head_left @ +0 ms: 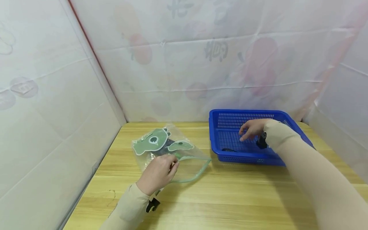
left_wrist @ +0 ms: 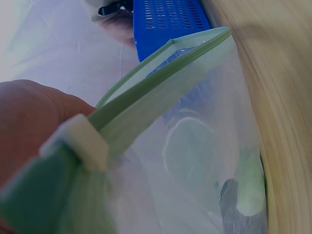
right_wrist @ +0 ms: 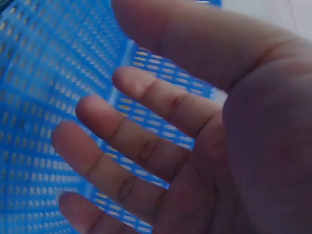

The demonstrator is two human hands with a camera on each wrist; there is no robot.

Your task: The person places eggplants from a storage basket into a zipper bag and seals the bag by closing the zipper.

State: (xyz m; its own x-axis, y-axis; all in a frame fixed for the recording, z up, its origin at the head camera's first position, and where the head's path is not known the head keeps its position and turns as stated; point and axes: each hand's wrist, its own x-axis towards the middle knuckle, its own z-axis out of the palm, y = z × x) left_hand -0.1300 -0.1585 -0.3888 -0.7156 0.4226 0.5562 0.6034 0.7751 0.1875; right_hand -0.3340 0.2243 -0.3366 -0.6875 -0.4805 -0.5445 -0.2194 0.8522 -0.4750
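A clear zip bag (head_left: 187,169) with green cartoon prints and a green zip edge lies on the table, its mouth spread apart. My left hand (head_left: 159,172) pinches the zip edge near its white slider (left_wrist: 83,141). Inside the bag, partly covered by the prints, are a dark grey item (left_wrist: 228,207) and a pale green one (left_wrist: 251,190); their kinds cannot be told. Over the blue plastic basket (head_left: 214,134), my right hand (head_left: 253,128) hovers with loosely bent, spread fingers (right_wrist: 105,117), holding nothing.
A small black object (head_left: 228,149) lies in the basket near its front left corner. The wooden table (head_left: 218,201) ends at printed white cloth walls (head_left: 184,73) at the back and sides. The basket stands right of the bag.
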